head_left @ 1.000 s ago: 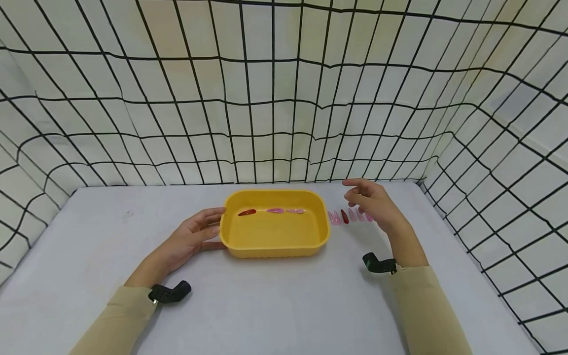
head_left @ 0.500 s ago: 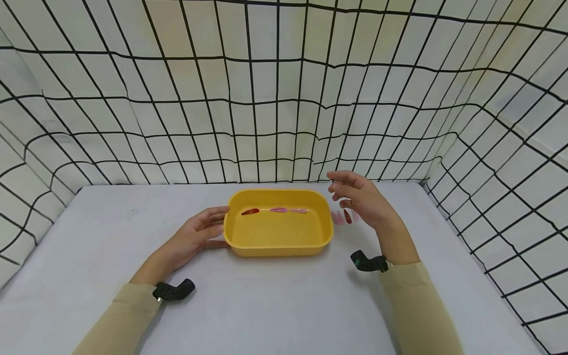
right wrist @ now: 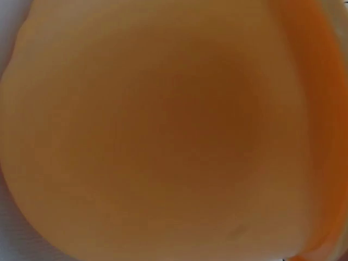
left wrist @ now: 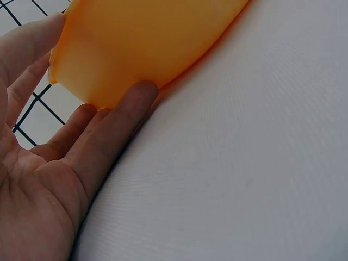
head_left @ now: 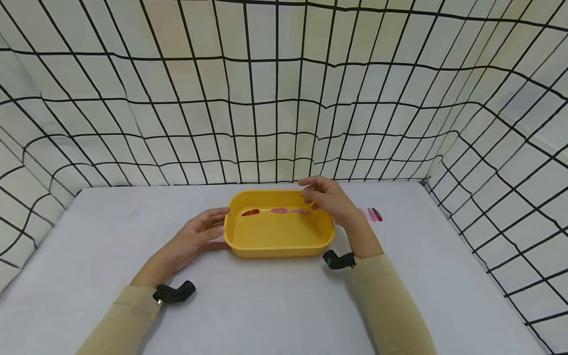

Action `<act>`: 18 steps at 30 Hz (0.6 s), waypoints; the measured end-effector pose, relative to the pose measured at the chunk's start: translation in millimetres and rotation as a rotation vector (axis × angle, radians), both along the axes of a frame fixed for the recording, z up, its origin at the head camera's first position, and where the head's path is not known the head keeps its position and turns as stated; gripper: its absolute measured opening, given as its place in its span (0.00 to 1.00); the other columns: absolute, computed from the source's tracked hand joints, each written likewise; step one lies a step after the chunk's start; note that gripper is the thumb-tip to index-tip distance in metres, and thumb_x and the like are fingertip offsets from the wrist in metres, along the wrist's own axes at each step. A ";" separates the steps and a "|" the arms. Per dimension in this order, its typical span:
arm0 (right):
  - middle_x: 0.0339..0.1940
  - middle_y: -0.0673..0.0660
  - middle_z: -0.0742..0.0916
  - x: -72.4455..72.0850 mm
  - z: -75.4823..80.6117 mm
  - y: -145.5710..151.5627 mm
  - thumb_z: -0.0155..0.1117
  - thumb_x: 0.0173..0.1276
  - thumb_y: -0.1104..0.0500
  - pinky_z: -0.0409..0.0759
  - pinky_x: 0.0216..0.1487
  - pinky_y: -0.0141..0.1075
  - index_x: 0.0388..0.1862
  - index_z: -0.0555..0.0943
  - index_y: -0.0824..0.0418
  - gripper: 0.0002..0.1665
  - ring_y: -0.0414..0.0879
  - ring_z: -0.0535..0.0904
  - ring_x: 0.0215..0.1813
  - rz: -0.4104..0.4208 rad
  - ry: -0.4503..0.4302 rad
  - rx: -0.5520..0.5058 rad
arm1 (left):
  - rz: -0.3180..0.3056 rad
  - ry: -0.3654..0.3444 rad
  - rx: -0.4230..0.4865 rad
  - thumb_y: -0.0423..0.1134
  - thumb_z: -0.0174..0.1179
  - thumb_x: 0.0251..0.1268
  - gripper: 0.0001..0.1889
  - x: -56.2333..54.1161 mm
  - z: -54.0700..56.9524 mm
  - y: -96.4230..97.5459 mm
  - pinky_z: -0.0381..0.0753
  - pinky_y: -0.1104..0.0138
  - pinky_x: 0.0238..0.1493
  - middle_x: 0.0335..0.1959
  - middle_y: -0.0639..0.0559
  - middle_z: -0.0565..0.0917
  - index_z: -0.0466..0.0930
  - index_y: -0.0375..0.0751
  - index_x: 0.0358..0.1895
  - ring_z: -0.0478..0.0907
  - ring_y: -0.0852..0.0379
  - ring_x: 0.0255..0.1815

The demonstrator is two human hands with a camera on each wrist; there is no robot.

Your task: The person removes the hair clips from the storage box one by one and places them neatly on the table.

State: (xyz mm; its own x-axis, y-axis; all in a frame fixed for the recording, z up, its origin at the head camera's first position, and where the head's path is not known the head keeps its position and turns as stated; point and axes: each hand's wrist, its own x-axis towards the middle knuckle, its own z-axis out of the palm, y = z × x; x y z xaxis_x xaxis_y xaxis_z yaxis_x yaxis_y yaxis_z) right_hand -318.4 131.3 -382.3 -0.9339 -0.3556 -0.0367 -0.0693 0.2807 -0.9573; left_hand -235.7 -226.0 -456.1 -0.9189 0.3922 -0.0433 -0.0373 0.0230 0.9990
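A yellow tray (head_left: 279,249) stands on the white table. Inside lie a red hair clip (head_left: 250,212) and two pink hair clips, one in the middle (head_left: 279,210) and one farther right (head_left: 299,211). My left hand (head_left: 195,236) rests against the tray's left end. In the left wrist view, its fairly straight fingers (left wrist: 117,122) touch the orange-looking wall. Over the tray's back right part hovers my right hand (head_left: 328,199), fingers bent; whether it pinches anything is hidden. The right wrist view shows only the blurred tray wall (right wrist: 163,136).
Right of the tray, a pink hair clip (head_left: 372,214) and a red hair clip (head_left: 377,214) lie on the table (head_left: 266,305) in a row, partly hidden by my right arm. Black wire mesh (head_left: 275,133) stands along the back and sides.
My right hand has moved left, from above the row of hair clips to over the tray, uncovering the row's right end. My left hand stays at the tray's end.
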 end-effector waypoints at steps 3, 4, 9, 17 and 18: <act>0.49 0.68 0.82 0.1 -5.4 -4.0 0.63 0.72 0.59 0.86 0.46 0.42 0.58 0.81 0.57 0.16 0.63 0.79 0.49 -0.005 0.061 0.023 | 0.001 0.004 -0.003 0.39 0.54 0.77 0.28 0.6 1.0 -0.3 0.84 0.57 0.56 0.76 0.40 0.61 0.60 0.44 0.75 0.78 0.55 0.62; 0.47 0.66 0.83 -0.1 -7.0 -5.4 0.62 0.72 0.60 0.87 0.46 0.44 0.58 0.81 0.58 0.16 0.63 0.79 0.47 -0.007 0.080 0.037 | -0.001 0.003 -0.001 0.39 0.54 0.77 0.28 0.6 1.1 -0.5 0.84 0.57 0.56 0.76 0.40 0.61 0.60 0.44 0.76 0.78 0.55 0.62; 0.43 0.55 0.84 1.3 -13.9 -13.8 0.63 0.71 0.59 0.84 0.46 0.41 0.57 0.81 0.59 0.17 0.53 0.79 0.43 0.002 0.205 0.221 | -0.003 0.004 0.003 0.39 0.53 0.78 0.27 -0.7 0.0 -1.7 0.84 0.57 0.56 0.76 0.40 0.61 0.59 0.43 0.76 0.78 0.55 0.62; 0.40 0.46 0.84 7.5 -27.6 -32.4 0.63 0.69 0.53 0.79 0.43 0.37 0.55 0.83 0.50 0.16 0.43 0.78 0.41 0.048 0.451 0.771 | 0.001 0.000 -0.002 0.40 0.53 0.78 0.27 -1.9 -2.1 -1.3 0.84 0.56 0.56 0.76 0.41 0.61 0.60 0.45 0.75 0.78 0.53 0.62; 0.41 0.46 0.85 8.5 -28.8 -34.3 0.63 0.69 0.52 0.80 0.43 0.38 0.55 0.83 0.49 0.16 0.43 0.77 0.42 0.054 0.474 0.834 | 0.000 0.000 -0.001 0.40 0.53 0.78 0.27 -2.0 -2.0 -0.9 0.84 0.56 0.56 0.76 0.41 0.61 0.60 0.45 0.75 0.78 0.53 0.63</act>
State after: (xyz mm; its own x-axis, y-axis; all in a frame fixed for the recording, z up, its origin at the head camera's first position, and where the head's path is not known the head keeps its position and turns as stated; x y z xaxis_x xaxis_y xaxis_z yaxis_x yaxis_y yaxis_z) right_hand -309.9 97.0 -411.2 -0.8996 -0.4294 0.0801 -0.4312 0.8435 -0.3203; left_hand -237.7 -226.8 -458.1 -0.9187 0.3924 -0.0440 -0.0374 0.0243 0.9990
